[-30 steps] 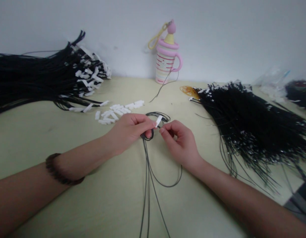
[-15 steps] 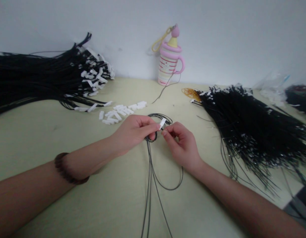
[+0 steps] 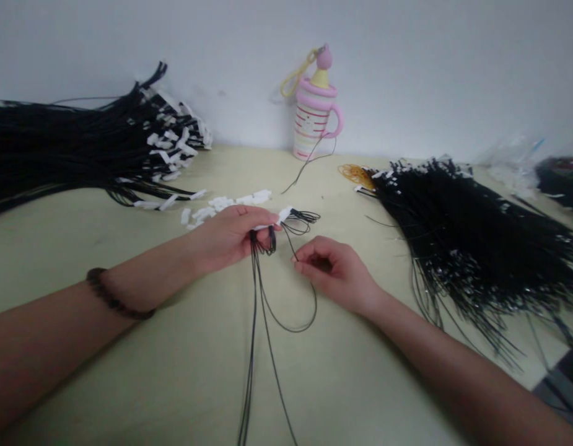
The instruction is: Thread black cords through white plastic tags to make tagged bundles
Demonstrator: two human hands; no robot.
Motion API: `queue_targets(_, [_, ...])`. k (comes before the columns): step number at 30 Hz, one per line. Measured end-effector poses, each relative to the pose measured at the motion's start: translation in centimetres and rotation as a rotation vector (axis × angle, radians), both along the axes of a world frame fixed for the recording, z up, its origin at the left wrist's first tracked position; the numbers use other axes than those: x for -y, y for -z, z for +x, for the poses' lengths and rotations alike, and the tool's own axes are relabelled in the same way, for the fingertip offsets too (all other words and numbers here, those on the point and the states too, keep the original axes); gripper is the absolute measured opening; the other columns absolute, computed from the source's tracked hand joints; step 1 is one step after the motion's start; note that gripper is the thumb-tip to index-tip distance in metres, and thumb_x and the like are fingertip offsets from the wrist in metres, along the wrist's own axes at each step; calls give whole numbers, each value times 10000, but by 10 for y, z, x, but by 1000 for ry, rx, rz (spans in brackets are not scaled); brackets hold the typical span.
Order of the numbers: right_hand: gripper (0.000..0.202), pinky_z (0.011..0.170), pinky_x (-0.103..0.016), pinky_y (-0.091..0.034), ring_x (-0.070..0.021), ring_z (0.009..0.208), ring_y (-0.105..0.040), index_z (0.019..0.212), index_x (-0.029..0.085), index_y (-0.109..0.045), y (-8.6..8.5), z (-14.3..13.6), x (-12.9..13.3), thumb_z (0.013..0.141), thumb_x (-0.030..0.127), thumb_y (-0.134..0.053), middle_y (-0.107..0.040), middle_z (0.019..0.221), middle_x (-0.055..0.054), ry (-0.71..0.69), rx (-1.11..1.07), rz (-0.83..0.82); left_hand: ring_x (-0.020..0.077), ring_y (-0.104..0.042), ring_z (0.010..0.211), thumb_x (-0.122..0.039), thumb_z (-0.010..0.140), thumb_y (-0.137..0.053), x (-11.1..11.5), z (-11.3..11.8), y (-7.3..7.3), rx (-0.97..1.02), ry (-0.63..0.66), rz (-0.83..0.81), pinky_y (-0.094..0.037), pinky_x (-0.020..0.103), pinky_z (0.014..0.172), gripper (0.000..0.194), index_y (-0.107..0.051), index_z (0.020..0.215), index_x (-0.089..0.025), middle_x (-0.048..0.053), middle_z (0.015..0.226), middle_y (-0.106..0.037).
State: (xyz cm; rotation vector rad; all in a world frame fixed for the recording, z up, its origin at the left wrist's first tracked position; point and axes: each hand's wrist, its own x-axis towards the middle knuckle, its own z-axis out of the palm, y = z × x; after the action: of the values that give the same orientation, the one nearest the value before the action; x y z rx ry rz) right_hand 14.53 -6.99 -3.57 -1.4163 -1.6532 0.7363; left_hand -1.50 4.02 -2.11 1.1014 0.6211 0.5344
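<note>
Near the middle of the table, my left hand [image 3: 235, 236] pinches a white connector [image 3: 284, 215] and black wires, which loop out past the fingertips and hang down toward the front edge. The thumb and fingers of my right hand [image 3: 337, 269] are closed on one thin black wire [image 3: 290, 240] that runs down from the connector. A gap separates the two hands. Several loose white connectors [image 3: 212, 207] lie just behind my left hand, which hides part of them.
A big bundle of black wires with white connectors [image 3: 82, 139] lies at the left. Another black wire bundle [image 3: 476, 241] spreads over the right side, beside a yellow-orange ring [image 3: 355, 174]. A pink and white cup [image 3: 310, 124] stands against the wall; a clear plastic bag [image 3: 513, 170] lies far right.
My left hand has moved left and slightly up with the connector and wires. My right hand has moved a little down and left, away from the connector, drawing the wire out.
</note>
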Motion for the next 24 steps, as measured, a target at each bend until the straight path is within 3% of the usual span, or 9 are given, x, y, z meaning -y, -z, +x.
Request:
queue_targets(4, [99,498,-188,-370,-66,561,-439,761,142,-632,-5,5,2,764,233,-592,-521,653,9,-126,-50,-66,71,-448,485,-222,711,-610,2,-9,-14,37,50,60,-337,201,488,301,-492,443,-157,-42,414,-395])
queue_targets(6, [118,509,-194,-395,-71,562,-472,766,146,-649,-6,6,1,768,249,-591,-561,650,6,-183,-130,-136,77,-456,477,-251,708,-603,6,-16,-25,25,104,152,-336,199,483,270,-527,464,-164,-44,392,-386])
queue_targets(10, [108,665,-263,-494,-116,682,-600,787,157,-678,-7,13,-4,744,242,-627,-665,741,-19,-188,-359,-196,100,-430,399,-289,684,-634,21,-27,-48,-142,418,466,-283,228,397,134,-642,591,-194,-8,417,-503])
queue_targets(12, [106,719,-277,-503,-119,713,-627,806,166,-687,-6,19,-8,735,230,-641,-684,754,-19,-127,-452,-194,123,-466,442,-271,693,-628,30,-28,-55,-209,584,618,-347,254,439,131,-641,584,-201,23,489,-561])
queue_targets(14, [149,789,-288,-496,-125,811,-642,873,188,-685,-5,26,-12,734,210,-638,-698,866,-27,-95,-556,-199,125,-476,476,-271,714,-599,38,-24,-56,-260,649,710,-374,258,482,161,-636,570,-208,19,516,-565])
queue_targets(16, [263,862,-321,-473,-143,957,-620,996,219,-652,-4,34,-15,739,176,-614,-673,1026,-38,-82,-619,-206,113,-469,466,-279,722,-576,41,-19,-49,-319,627,726,-359,239,471,180,-627,563,-212,-1,498,-552])
queue_targets(18, [313,917,-344,-438,-153,1051,-577,1047,221,-627,-4,38,-15,746,143,-583,-634,1122,-49,9,-552,-114,104,-463,441,-284,718,-568,40,-12,-38,-384,545,684,-327,221,437,171,-619,573,-209,-15,474,-546])
queue_targets(21, [275,871,-330,-443,-158,1013,-574,1008,204,-625,-7,32,-8,748,132,-573,-630,1090,-58,193,-240,192,84,-413,399,-269,706,-567,32,-4,-18,-413,361,584,-259,208,400,154,-608,579,-191,-27,448,-530])
queue_targets(24, [214,770,-303,-460,-153,892,-580,949,201,-613,-12,13,7,743,149,-592,-630,949,-51,96,113,438,76,-404,421,-257,711,-562,26,1,-6,-327,143,469,-267,210,431,185,-589,549,-173,-33,444,-505])
